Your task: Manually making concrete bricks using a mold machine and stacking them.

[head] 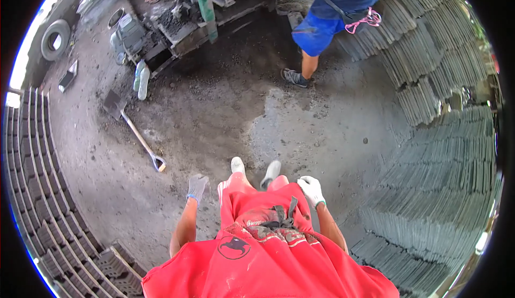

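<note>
My left hand [197, 187], in a grey-white work glove, hangs at my left side above the dirt floor, with no object seen in it. At the right edge of my red shorts is my right hand [312, 190] in a white glove, fingers curled; what they close on, if anything, cannot be made out. A shovel [138, 132] with a wooden shaft lies on the floor to the front left, its D-handle nearest my left hand.
Racks of blocks [38, 177] line the left. Stacked thin slabs [434, 165] fill the right. A co-worker in blue [318, 28] stands front right beside machinery [181, 28]. Plastic bottles [143, 83], a grey device [130, 32] and a tyre [55, 40] are front left.
</note>
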